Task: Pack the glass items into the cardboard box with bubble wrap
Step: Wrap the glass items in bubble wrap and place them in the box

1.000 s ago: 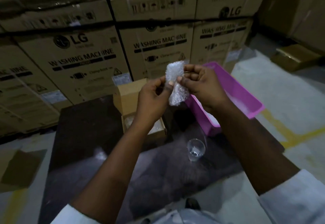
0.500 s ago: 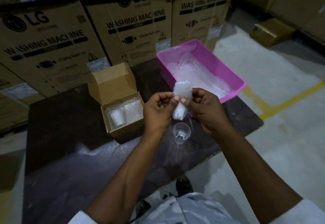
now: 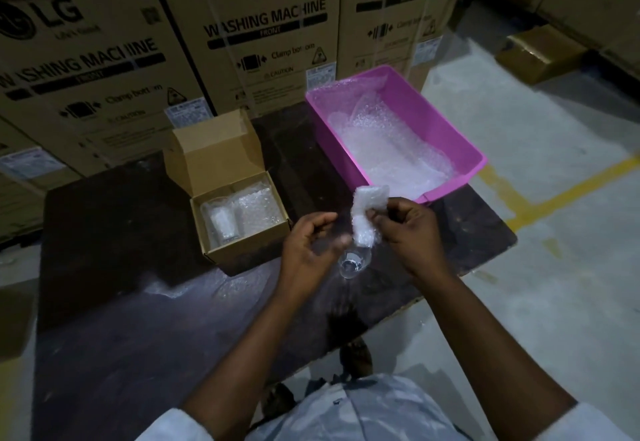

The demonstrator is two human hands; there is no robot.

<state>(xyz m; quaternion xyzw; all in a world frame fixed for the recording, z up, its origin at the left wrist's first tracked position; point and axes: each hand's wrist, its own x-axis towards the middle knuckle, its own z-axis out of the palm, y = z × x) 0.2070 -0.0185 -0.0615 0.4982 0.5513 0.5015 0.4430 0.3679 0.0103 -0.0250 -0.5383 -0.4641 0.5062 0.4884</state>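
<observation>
Bubble wrap (image 3: 365,214), a small crumpled wad of it, now hangs from the right hand (image 3: 408,229) alone, pinched at its top between thumb and fingertips. Half a second ago both hands were on it; since then the left hand (image 3: 310,246) has let go and sits just beside it, fingers loosely spread and holding nothing. The wad has also come down from chest height to hover directly above the bare drinking glass (image 3: 353,262), which stands upright on the dark tabletop (image 3: 121,302) between and just below the two hands.

Beyond the left hand, the small cardboard box (image 3: 239,222) stands open with its lid up; inside it lie one wrapped glass (image 3: 223,221) and more wrap. Beyond the right hand sits a pink tub (image 3: 398,87) holding loose sheets.

To my eye the freed left hand means the next piece is about to be picked up, so that the wad can go around or into it. One glass is packed; this one is still unwrapped.
</observation>
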